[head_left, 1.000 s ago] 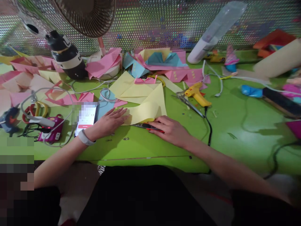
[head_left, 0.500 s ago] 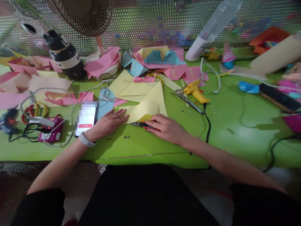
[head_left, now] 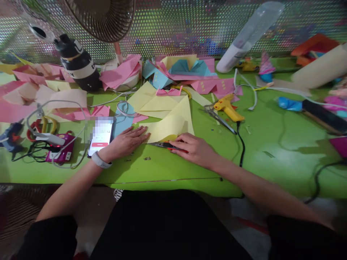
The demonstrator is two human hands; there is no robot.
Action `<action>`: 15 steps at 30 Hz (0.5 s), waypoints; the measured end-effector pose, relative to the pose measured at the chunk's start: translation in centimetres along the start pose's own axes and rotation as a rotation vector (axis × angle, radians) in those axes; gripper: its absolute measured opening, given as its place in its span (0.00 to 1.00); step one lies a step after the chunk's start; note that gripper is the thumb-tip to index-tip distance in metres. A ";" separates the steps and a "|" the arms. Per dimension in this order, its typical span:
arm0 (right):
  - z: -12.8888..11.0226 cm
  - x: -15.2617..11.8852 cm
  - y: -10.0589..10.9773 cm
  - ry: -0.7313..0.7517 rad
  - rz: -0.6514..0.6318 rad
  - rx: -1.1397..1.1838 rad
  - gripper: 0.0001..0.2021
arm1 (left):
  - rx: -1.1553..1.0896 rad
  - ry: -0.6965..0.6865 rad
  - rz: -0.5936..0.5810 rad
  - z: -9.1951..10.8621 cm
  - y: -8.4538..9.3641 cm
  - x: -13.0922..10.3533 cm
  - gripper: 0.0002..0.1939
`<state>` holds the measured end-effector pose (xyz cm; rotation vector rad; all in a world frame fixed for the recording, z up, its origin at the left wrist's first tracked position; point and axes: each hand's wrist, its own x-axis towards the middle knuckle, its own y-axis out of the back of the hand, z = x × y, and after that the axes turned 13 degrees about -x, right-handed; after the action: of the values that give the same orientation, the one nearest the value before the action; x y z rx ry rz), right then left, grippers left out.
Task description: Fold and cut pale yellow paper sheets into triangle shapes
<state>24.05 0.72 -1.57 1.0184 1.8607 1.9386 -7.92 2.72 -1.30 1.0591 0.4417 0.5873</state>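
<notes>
The right hand (head_left: pixel 193 149) still grips what seems a cutter (head_left: pixel 162 145) near the front edge of the counter (head_left: pixel 173 169). The left hand (head_left: pixel 126 141) stays flat, fingertips on yellow paper (head_left: pixel 177 124).

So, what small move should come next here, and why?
Probably shift the left hand slightly farther up the yellow sheet, pressing down as it goes. The right hand grips a black-and-red tool at the sheet's near edge; its tip points toward the left fingertips, quite close, and the sheet bulges up there, so some pressure seems useful.
</notes>
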 end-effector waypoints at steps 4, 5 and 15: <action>-0.1 0.0 -0.1 -0.019 0.018 -0.021 0.14 | -0.035 0.000 0.021 0.0 0.0 -0.1 0.28; -0.2 0.0 -0.2 -0.026 0.018 -0.028 0.14 | -0.039 -0.002 0.024 0.0 -0.1 -0.1 0.28; -0.4 0.4 -0.4 0.021 0.036 0.005 0.14 | -0.030 0.016 -0.018 0.0 0.1 0.0 0.26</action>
<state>23.40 0.75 -1.78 1.0436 1.8719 1.9738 -7.90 2.78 -1.17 1.0210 0.4550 0.5849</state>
